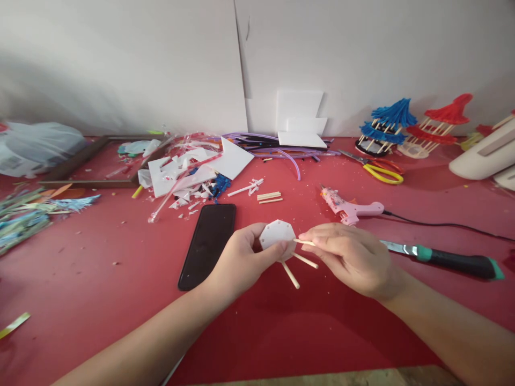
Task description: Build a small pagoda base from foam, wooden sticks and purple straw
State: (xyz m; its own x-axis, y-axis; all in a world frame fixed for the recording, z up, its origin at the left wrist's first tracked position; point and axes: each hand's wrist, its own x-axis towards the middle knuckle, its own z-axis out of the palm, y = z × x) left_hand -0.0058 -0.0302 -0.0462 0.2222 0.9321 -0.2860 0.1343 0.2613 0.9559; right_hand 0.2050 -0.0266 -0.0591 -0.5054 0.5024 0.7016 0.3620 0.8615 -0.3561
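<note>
1. Head view: the left hand [246, 258] pinches a white disc [277, 234] between thumb and fingers, above the red table [257, 332].
2. The right hand [354, 254] has its fingertips closed on a stick [304, 242], its tip at the disc's edge.
3. Two more sticks [290, 274] jut from the disc.
4. The phone [207, 246] lies beside the left hand, the glue gun [351, 207] beyond the right.

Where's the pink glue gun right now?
In the head view, the glue gun lies on the red table, right of centre, just beyond the right hand and nearer than the scissors.
</note>
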